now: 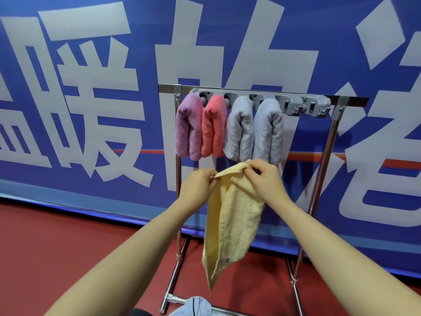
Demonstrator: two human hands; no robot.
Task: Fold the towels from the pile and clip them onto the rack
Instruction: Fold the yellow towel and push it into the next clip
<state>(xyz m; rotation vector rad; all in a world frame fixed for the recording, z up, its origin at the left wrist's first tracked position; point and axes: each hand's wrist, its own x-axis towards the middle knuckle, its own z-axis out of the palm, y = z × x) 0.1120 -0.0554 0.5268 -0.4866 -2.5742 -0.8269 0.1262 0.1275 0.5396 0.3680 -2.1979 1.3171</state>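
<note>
A yellow towel [230, 224] hangs in front of the metal rack [323, 156], folded lengthwise. My left hand [197, 189] pinches its top left edge and my right hand [267, 179] pinches its top right edge. On the rack's grey clip bar [303, 106] hang several folded towels: purple [188, 128], coral [213, 126], grey [241, 128] and light blue [267, 131]. The clips at the bar's right end hold nothing. A light blue towel [193, 307] of the pile lies at the bottom, partly cut off by the frame edge.
A blue banner [91, 110] with large white characters covers the wall behind the rack. The floor [68, 247] is red. The rack's base bars [173, 299] run along the floor below my hands.
</note>
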